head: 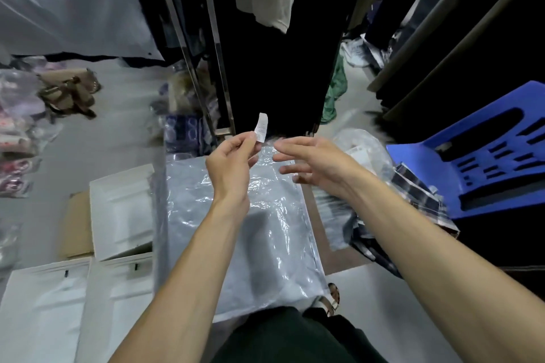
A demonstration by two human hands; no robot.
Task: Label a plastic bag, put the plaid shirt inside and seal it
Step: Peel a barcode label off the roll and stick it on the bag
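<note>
A clear plastic bag (259, 233) lies flat on a stack in front of me, shiny and crinkled. My left hand (231, 163) hovers over its far end and pinches a small white label (262, 127) by its lower edge, the label standing upright. My right hand (312, 160) is beside it on the right, fingers spread and pointing left toward the label, holding nothing. The plaid shirt (413, 194), dark with white checks, lies crumpled to the right, partly draped against a blue plastic chair.
The blue plastic chair (489, 156) stands at the right. White mailer bags (121, 212) and cardboard (78, 224) lie at the left. A clothes rack with dark hanging garments (283, 68) fills the space ahead. Packaged items (17, 132) pile up at the far left.
</note>
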